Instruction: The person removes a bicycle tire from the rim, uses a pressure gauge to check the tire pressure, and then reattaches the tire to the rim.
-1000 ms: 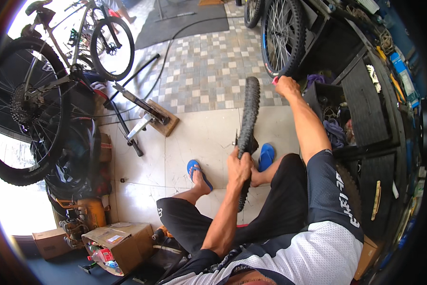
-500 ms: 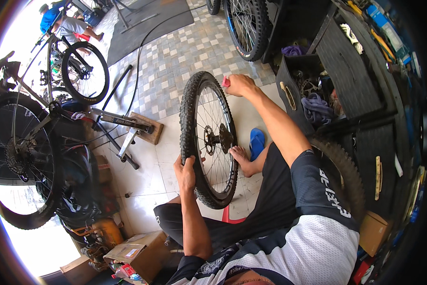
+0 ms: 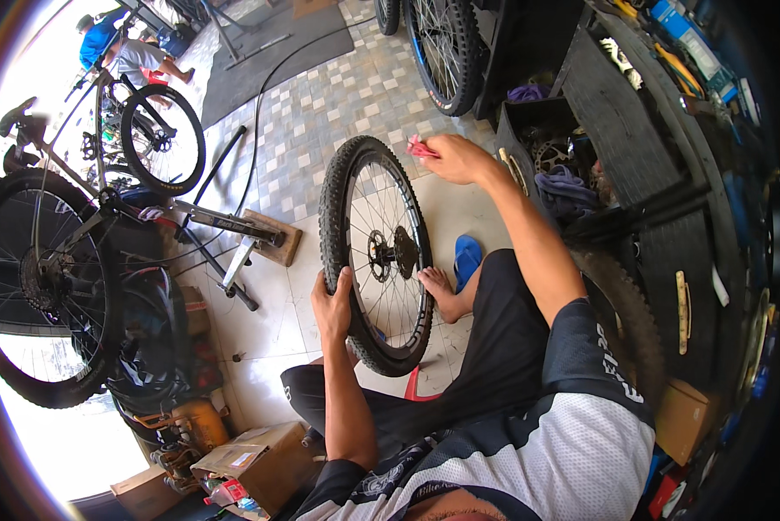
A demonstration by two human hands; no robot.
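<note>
My left hand (image 3: 332, 304) grasps a bicycle wheel (image 3: 331, 208) by the left side of its tire, the wheel at the center of the scene, in front of me. My right hand (image 3: 459, 161), closed around a pink cloth (image 3: 421, 148), is near the wheel's far right edge. A blue sandal (image 3: 468, 256) lies right of the wheel; a bicycle (image 3: 99, 195) stands at far left.
</note>
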